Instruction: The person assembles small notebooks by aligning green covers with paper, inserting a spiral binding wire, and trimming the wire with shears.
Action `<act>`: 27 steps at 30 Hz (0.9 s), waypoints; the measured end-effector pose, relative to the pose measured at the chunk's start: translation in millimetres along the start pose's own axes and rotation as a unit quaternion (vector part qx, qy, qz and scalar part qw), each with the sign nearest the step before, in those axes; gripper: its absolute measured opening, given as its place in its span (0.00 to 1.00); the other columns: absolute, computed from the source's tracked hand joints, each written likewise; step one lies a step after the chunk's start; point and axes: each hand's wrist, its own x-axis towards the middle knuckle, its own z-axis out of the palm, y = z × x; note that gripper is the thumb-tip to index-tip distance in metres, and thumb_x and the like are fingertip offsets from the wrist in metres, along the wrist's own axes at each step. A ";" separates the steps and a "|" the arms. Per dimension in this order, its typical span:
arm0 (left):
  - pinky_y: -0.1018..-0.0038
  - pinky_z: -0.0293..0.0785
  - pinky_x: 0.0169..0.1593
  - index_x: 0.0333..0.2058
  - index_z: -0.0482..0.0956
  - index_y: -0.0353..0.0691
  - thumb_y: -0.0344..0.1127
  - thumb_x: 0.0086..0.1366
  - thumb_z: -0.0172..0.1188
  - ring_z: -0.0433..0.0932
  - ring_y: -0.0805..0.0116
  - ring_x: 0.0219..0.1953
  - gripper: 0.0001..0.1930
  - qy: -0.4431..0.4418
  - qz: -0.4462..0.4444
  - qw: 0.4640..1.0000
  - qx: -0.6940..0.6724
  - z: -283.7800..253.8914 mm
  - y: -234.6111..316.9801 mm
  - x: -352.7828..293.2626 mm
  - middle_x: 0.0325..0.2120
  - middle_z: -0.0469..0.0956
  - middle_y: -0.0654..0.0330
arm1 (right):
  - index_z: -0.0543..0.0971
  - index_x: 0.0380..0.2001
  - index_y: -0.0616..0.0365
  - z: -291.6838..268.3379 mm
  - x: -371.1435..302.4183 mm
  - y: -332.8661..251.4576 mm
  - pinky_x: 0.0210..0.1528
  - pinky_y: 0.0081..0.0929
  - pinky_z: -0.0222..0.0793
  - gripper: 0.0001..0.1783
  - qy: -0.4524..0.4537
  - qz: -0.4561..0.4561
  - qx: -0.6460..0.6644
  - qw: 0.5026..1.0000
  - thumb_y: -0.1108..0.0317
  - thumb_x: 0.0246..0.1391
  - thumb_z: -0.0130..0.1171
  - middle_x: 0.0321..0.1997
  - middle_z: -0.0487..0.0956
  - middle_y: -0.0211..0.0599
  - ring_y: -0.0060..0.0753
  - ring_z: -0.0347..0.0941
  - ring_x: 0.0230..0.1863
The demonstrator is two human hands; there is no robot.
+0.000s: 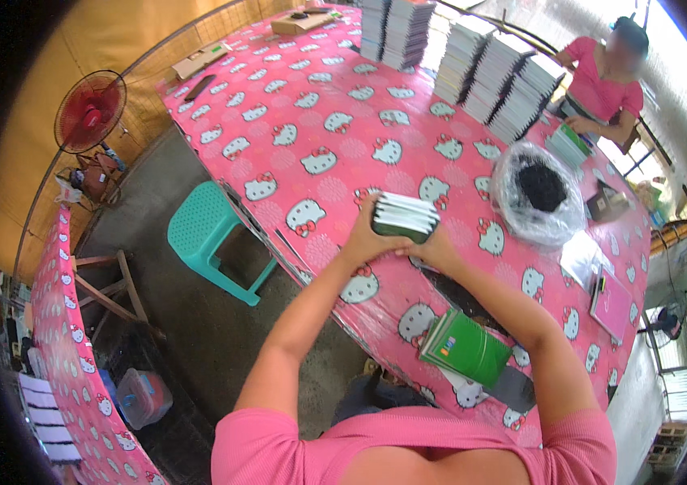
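Note:
Over the pink cartoon-print table cover, a short stack of notebooks (pixel 406 213) stands between my hands, white page edges facing up and a dark green cover toward me. My left hand (pixel 369 239) wraps its left side, with the thumb across the near face. On the right side my right hand (pixel 438 250) grips the same stack, and the two thumbs nearly meet. A pile of green spiral notebooks (pixel 469 347) lies closer to my body, right of centre. Beside that pile is a dark grey sheet (pixel 515 390). A dark strip, partly hidden by my right forearm, lies below the stack.
Tall stacks of notebooks (pixel 473 69) line the far side. A plastic-wrapped coil of black material (pixel 539 187) sits at right, near a pink notebook (pixel 612 305). Across the table, a person in pink (pixel 602 81) handles green notebooks. A teal stool (pixel 207 230) stands left.

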 end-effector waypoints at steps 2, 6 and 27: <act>0.68 0.71 0.55 0.55 0.61 0.33 0.39 0.36 0.83 0.73 0.64 0.52 0.49 -0.038 0.036 0.998 -0.041 -7.9 -8.4 4.2 0.49 0.72 0.53 | 0.70 0.54 0.63 3.3 6.4 5.5 0.57 0.31 0.67 0.41 -0.030 -0.024 -0.019 0.999 0.67 0.34 0.78 0.53 0.77 0.34 0.30 0.73 0.53; 0.66 0.70 0.57 0.55 0.60 0.34 0.39 0.36 0.83 0.72 0.65 0.53 0.49 0.008 -0.038 0.999 -0.033 12.7 -7.8 9.3 0.50 0.72 0.55 | 0.71 0.54 0.60 -5.0 6.9 30.1 0.56 0.32 0.69 0.44 0.019 0.058 0.032 0.998 0.63 0.31 0.80 0.50 0.79 0.36 0.32 0.74 0.52; 0.64 0.59 0.65 0.67 0.49 0.37 0.45 0.49 0.76 0.62 0.60 0.63 0.54 -0.137 0.060 0.980 -0.132 -44.9 -0.5 44.5 0.59 0.63 0.49 | 0.59 0.59 0.61 32.7 40.4 2.3 0.60 0.36 0.66 0.50 0.079 -0.039 0.106 0.990 0.67 0.35 0.79 0.56 0.73 0.39 0.33 0.70 0.58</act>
